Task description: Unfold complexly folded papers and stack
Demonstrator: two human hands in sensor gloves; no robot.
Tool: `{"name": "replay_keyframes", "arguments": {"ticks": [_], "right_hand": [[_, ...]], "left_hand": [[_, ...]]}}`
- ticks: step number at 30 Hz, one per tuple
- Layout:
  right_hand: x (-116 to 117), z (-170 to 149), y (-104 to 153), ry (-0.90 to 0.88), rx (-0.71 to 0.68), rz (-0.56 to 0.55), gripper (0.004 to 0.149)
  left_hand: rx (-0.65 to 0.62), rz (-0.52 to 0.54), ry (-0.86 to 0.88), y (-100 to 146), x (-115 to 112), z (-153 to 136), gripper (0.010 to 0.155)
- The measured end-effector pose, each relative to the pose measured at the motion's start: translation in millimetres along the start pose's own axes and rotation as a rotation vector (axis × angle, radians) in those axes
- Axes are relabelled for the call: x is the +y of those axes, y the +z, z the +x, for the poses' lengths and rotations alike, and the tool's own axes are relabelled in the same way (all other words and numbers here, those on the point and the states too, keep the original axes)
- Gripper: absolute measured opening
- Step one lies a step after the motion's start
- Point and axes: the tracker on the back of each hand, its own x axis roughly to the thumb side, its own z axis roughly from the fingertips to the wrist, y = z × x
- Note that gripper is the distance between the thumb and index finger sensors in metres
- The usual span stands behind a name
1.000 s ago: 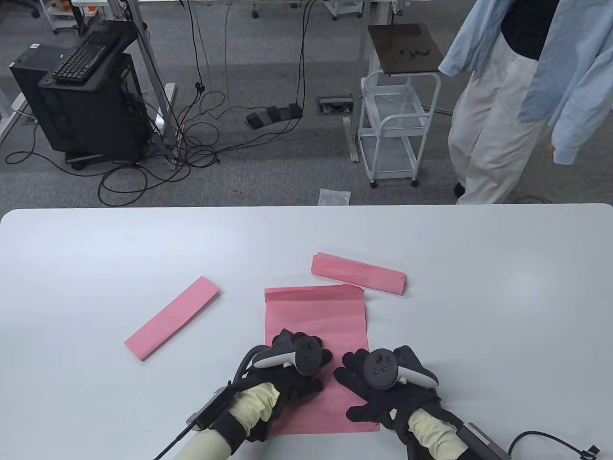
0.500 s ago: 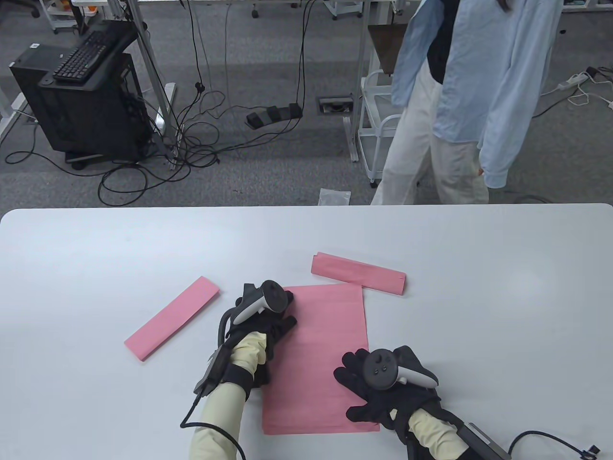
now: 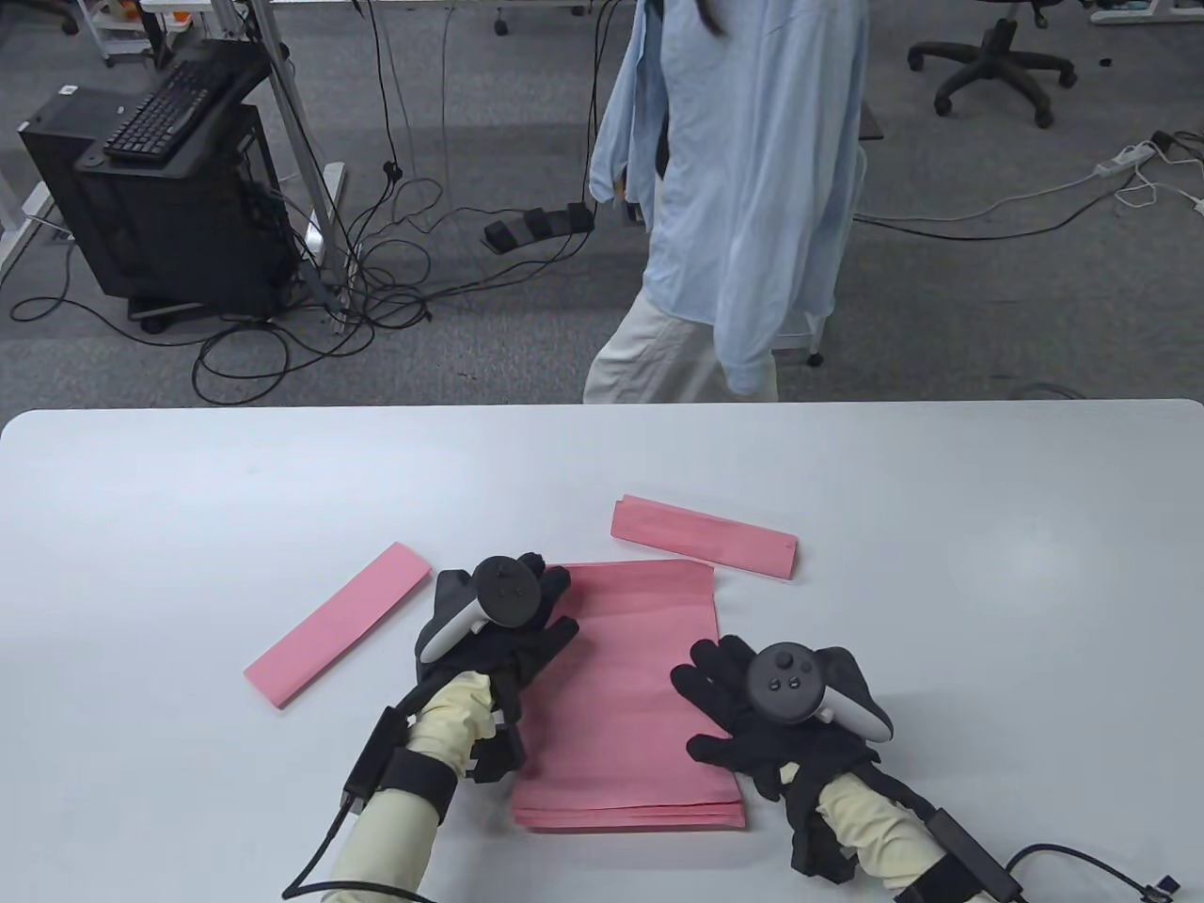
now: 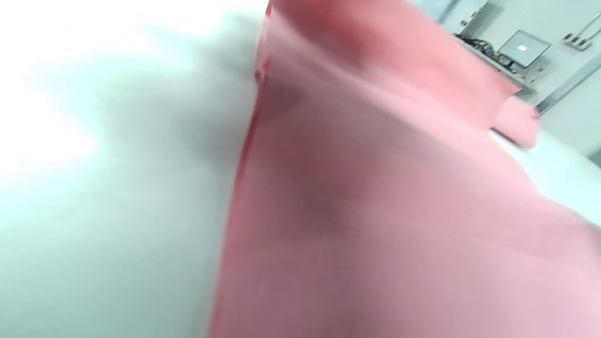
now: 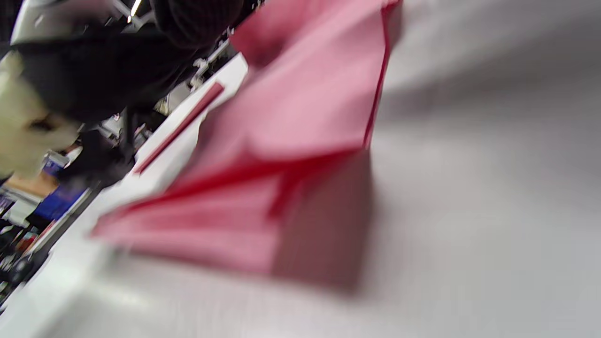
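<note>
Both hands lie flat and spread on the pink stack [image 3: 630, 696] near the front of the counter [image 3: 941, 527]: the left hand [image 3: 499, 630] on its far left corner, the right hand [image 3: 752, 715] on its right edge, gripping nothing. The top sheet looks unfolded, so this seems the smoothing step. Best to press outward along the creases while squaring edges, since the near edges look slightly fanned. Two folded strips wait, one [image 3: 339, 624] left, one [image 3: 704, 536] just beyond the stack.
</note>
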Motion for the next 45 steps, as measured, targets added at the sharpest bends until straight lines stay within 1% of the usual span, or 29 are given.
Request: {"name": "replay_keyframes", "arguments": {"ticks": [1, 2, 3, 5, 10, 12, 13, 14, 17, 19, 20, 21, 23, 25, 28, 31, 40, 45], "right_hand": [[-11.9, -1.2, -2.5, -0.003, 0.02, -0.035, 0.068], [-19.2, -2.2, -4.6, -0.003, 0.034, -0.058, 0.069], [-30.7, -4.3, -9.0, 0.005, 0.066, -0.102, 0.069], [-48.0, -8.8, -18.3, 0.026, 0.13, -0.154, 0.071], [-89.2, -18.2, -50.1, 0.02, 0.249, -0.222, 0.074], [-100.8, -19.9, -64.3, 0.021, 0.291, -0.231, 0.075], [-106.8, -21.5, -74.0, 0.045, 0.332, -0.225, 0.076], [-110.0, -22.7, -79.9, 0.06, 0.354, -0.219, 0.077], [-120.5, -31.5, -106.3, 0.079, 0.407, -0.164, 0.079], [-121.6, -43.8, -125.4, 0.059, 0.459, -0.119, 0.081], [-120.5, -48.8, -131.5, 0.051, 0.472, -0.086, 0.083], [-117.6, -55.9, -139.1, 0.031, 0.49, -0.03, 0.085], [-111.8, -65.5, -149.2, -0.021, 0.511, 0.03, 0.089], [-107.8, -72.1, -156.9, -0.043, 0.519, 0.03, 0.089], [-101.8, -78.6, -165.6, 0.014, 0.544, 0.07, 0.087], [-103.8, -77.3, -167.8, 0.029, 0.533, 0.024, 0.088], [-103.9, -69.3, -171.7, 0.113, 0.542, 0.013, 0.09], [-103.7, -68.7, -171.0, 0.135, 0.536, -0.042, 0.089]], "left_hand": [[-0.015, 0.011, -0.003, 11.9, 1.7, 1.3, 0.066], [-0.021, 0.02, -0.007, 20.3, 2.2, 2.3, 0.066], [-0.038, 0.036, -0.012, 32.5, 2.0, 3.8, 0.066], [-0.059, 0.056, -0.019, 51.5, -0.8, 6.2, 0.066], [-0.098, 0.115, 0.044, 100.2, -21.9, 10.3, 0.068], [-0.085, 0.124, 0.061, 113.3, -31.4, 9.9, 0.066], [-0.074, 0.118, 0.056, 120.0, -37.2, 9.6, 0.068], [-0.068, 0.118, 0.053, 123.1, -39.8, 9.7, 0.068], [-0.053, 0.128, 0.041, 133.9, -49.0, 11.3, 0.068], [-0.054, 0.189, 0.021, 138.7, -53.9, 11.9, 0.068], [-0.05, 0.198, 0.01, 138.9, -54.7, 11.5, 0.068], [-0.041, 0.193, -0.005, 138.4, -55.0, 11.0, 0.068], [-0.03, 0.189, -0.019, 137.8, -55.6, 9.9, 0.068], [-0.021, 0.186, -0.024, 136.7, -56.8, 8.7, 0.068], [-0.017, 0.172, -0.027, 135.0, -58.5, 8.2, 0.068], [-0.025, 0.165, -0.021, 134.0, -59.0, 8.6, 0.068], [-0.049, 0.134, 0.027, 133.0, -60.4, 8.8, 0.068], [-0.056, 0.134, 0.034, 132.8, -60.8, 8.4, 0.068]]}}
